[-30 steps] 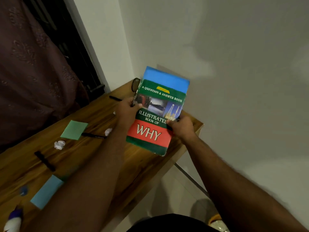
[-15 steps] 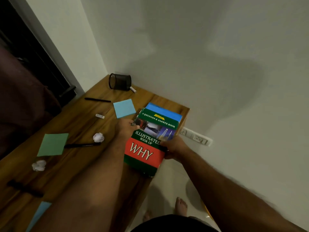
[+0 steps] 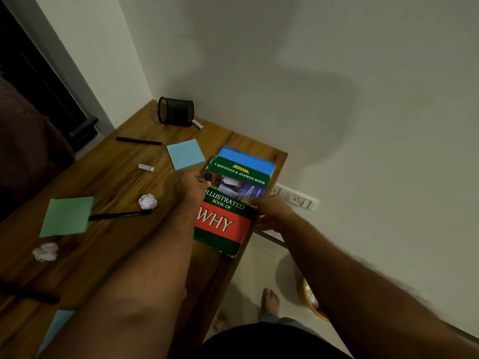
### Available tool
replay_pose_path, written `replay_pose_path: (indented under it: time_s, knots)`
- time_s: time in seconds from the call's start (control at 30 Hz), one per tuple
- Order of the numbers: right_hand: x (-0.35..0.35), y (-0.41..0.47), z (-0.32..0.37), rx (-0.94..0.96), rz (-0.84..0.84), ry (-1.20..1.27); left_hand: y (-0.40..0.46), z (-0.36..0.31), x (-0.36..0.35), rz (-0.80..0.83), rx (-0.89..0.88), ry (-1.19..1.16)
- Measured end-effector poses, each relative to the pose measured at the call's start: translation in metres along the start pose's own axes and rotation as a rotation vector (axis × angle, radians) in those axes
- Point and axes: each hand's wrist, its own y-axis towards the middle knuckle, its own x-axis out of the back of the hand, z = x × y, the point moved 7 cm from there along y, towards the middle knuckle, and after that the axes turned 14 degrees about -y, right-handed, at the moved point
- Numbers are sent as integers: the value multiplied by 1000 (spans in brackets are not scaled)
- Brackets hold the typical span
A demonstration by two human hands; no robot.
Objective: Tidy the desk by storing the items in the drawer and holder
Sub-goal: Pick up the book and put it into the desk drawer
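A green and red book (image 3: 228,203) titled "Illustrated Book of Why" lies low over the right end of the wooden desk (image 3: 111,182), on a blue book (image 3: 246,159). My left hand (image 3: 191,186) grips its left edge and my right hand (image 3: 272,212) grips its right edge. A black mesh holder (image 3: 175,111) lies on its side at the desk's far corner. Two black pens (image 3: 138,141) (image 3: 119,215), a small white tube (image 3: 146,167), a blue sticky pad (image 3: 185,154) and a green sheet (image 3: 68,216) lie on the desk.
Two crumpled paper balls (image 3: 147,201) (image 3: 46,252) lie on the desk, and a white marker (image 3: 197,124) sits by the holder. A wall socket (image 3: 295,199) is beyond the desk's right edge. A yellow bin (image 3: 312,301) stands on the floor by my bare feet (image 3: 270,301).
The book came down from chest height to the desk's right end, onto the blue book. The view tilted down, so the holder and more of the desk show.
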Motion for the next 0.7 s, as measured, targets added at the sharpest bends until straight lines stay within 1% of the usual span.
replay_pose_path:
  time_s: [0.13,0.2,0.23,0.3,0.37,0.4,0.43,0.47,0.53,0.6,0.63,0.7]
  knots:
    - [8,5,-4,-6,-20,-89,-2,4,-2,-26,25,-38]
    - [13,6,-5,15,-17,-101,-5,4,-1,-73,12,-25]
    - [17,6,-6,28,-14,-96,-8,1,0,-111,-23,-25]
    - [27,9,-8,49,-30,-70,-20,-15,0,-176,-155,-83]
    - [40,18,-17,50,-78,-41,-39,-39,-4,-180,-274,-214]
    - [45,24,-22,42,-99,-34,-51,-50,-7,-167,-293,-309]
    - [50,29,-28,32,-111,-32,-66,-58,-12,-137,-277,-431]
    - [53,34,-35,22,-117,-38,-81,-64,-20,-81,-224,-573]
    - [53,43,-51,-7,-92,-78,-111,-63,-51,64,-27,-809]
    - [50,53,-69,-32,-26,-155,-141,-54,-86,187,137,-917]
    - [48,56,-78,-42,22,-193,-154,-48,-101,205,202,-956]
    - [46,62,-92,-53,110,-269,-172,-30,-121,171,301,-964]
